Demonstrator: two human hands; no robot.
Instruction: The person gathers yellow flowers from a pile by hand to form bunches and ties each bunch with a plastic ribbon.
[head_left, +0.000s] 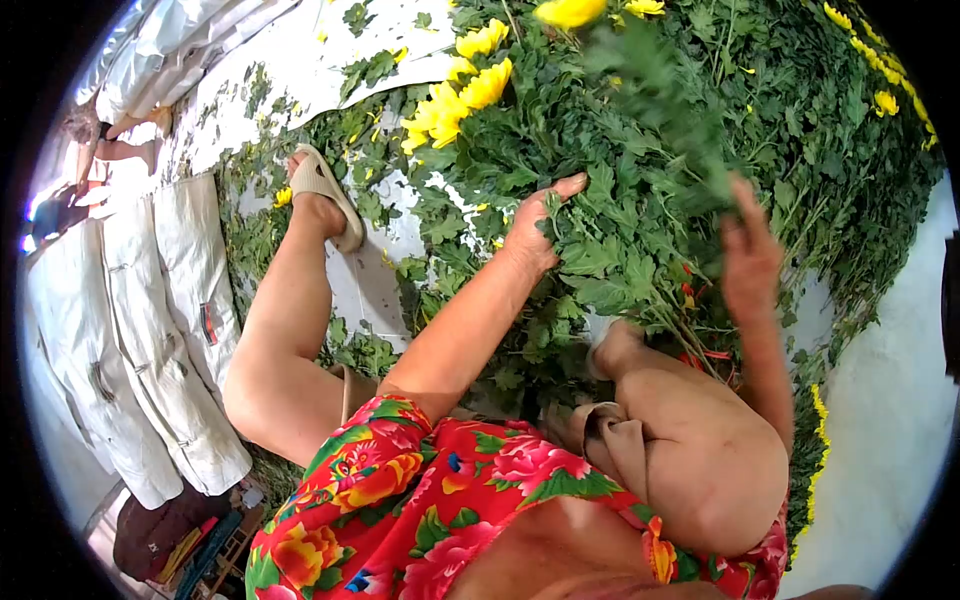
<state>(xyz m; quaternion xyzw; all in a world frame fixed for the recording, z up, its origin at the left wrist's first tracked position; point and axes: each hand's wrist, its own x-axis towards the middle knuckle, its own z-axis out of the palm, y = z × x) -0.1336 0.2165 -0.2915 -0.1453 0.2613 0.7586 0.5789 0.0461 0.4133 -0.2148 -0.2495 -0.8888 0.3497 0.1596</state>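
My left hand [538, 228] is closed around a bunch of yellow chrysanthemums [545, 130], its thumb showing on top of the leaves. The bunch's yellow blooms [455, 105] point to the upper left, and its bare stems [685, 325] run down to the lower right. To the right, my right hand [750, 255], smeared by motion, grips a single leafy chrysanthemum stem [670, 110]. That stem slants up and to the left, with a yellow bloom [570, 10] near its top. Leaves hide most of my left fingers.
A large heap of cut chrysanthemums [830, 140] lies at the right, its blooms along the far edge. Loose leaves litter the white floor [365, 290] around my sandalled foot [325, 195]. Red ties [690, 290] show below the stems. White padded rolls [150, 330] lie at the left.
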